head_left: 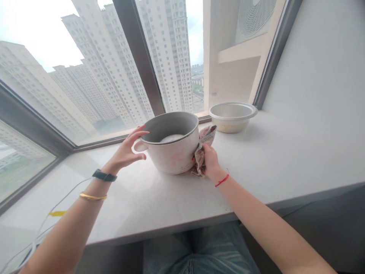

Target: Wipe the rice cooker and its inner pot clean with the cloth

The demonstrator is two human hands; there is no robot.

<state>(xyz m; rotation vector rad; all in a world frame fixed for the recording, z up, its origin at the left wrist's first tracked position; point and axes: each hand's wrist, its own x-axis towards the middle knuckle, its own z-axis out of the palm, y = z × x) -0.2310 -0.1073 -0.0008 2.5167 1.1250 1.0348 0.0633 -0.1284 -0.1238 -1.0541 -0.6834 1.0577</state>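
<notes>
A white rice cooker body [171, 156] with a grey interior stands upright and lidless on the white windowsill. My left hand [129, 149] is at its left side handle, with thumb and fingers spread apart. On the cooker's right side my right hand [210, 159] grips a brown patterned cloth [200, 155], which bunches against the outer wall. Part of the cloth sticks up above that hand. Inside the cooker a pale round base shows at the bottom.
The removed inner pot [232, 123], wide-rimmed and pale, sits at the back right by the window frame. A white cable [47, 217] with a yellow tag [57, 214] lies at the left. The windowsill's front edge [165, 233] runs before my lap.
</notes>
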